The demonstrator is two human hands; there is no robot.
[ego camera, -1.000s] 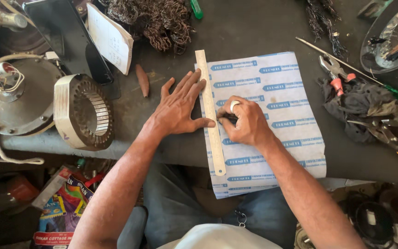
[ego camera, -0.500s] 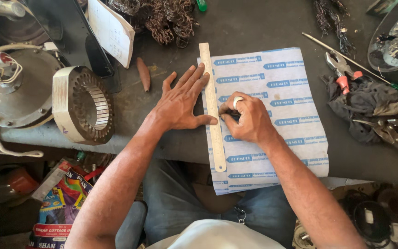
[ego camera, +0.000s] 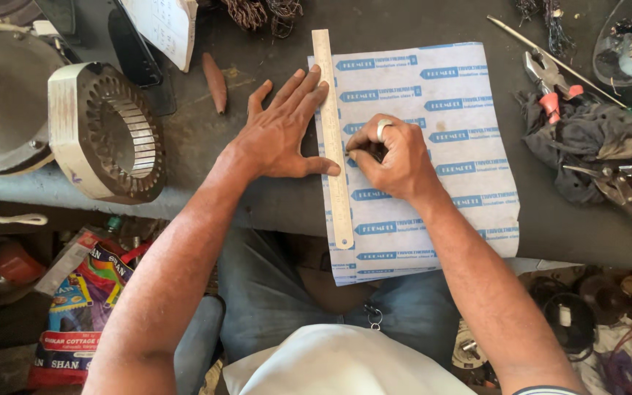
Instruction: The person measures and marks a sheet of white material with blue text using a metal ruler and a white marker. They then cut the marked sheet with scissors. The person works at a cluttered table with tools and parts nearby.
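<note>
**Ruler pinned flat, right hand bunched up against its edge**

Left hand (ego camera: 281, 135) is spread open, palm down, fingers and thumb pressing the steel ruler (ego camera: 333, 139) onto the pale printed sheet (ego camera: 440, 153). Nothing gripped, just flat pressure. The ruler runs lengthways along the sheet's left side, right under those fingertips.

Right hand (ego camera: 396, 157), ring on one finger, is curled shut just right of the ruler, knuckles up, fingertips tucked against the ruler's edge. Looks like it's pinching something small and dark, but the fingers hide it completely, so I can't tell what it is.

The sheet's near end hangs over the bench edge. Out past the left hand sits a slotted metal ring (ego camera: 107, 132). Beyond the right hand there's a dark rag (ego camera: 587, 143) with red-handled pliers (ego camera: 550, 84); more tools are cut off at the frame edge.
</note>
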